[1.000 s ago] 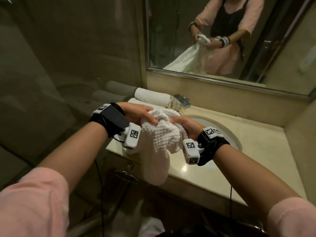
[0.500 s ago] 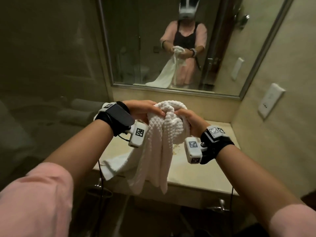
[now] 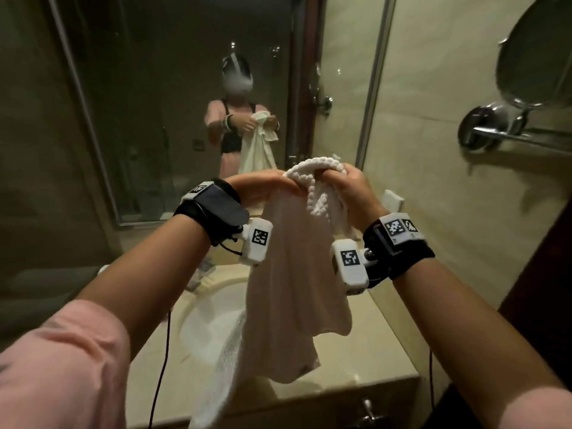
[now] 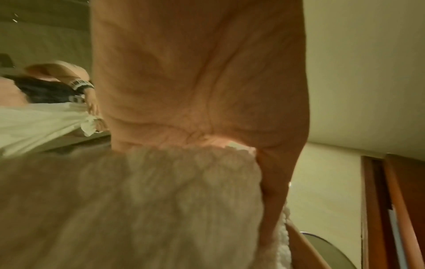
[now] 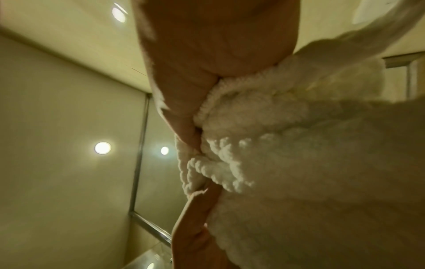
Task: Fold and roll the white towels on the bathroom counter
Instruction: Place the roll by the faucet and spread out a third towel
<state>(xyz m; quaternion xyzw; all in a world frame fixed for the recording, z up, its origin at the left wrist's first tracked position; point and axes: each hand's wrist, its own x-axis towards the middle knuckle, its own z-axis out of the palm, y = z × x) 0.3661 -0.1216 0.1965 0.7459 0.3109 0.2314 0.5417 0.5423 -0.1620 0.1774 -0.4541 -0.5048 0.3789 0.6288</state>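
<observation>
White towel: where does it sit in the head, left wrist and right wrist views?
Head: white towel hangs at centre, bunched between both hands above the sink.
Left wrist: fills the lower left.
Right wrist: fills the right half.
Shared landmark: its knobbly bunched top edge.

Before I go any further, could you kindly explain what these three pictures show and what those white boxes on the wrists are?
No robot here: a person works with bare hands. The big picture comes from a camera on their head, looking down; the wall mirror reflects them. The white boxes are small cameras strapped to each wrist, and each gives one close-up looking along the palm, so those views are mostly skin and cloth. The left hand and right hand both grip the bunched top of one white towel, lifted so that it hangs above the beige counter and its sink. The lower end drapes over the counter's front edge. A round shaving mirror is mounted on the right wall.
</observation>
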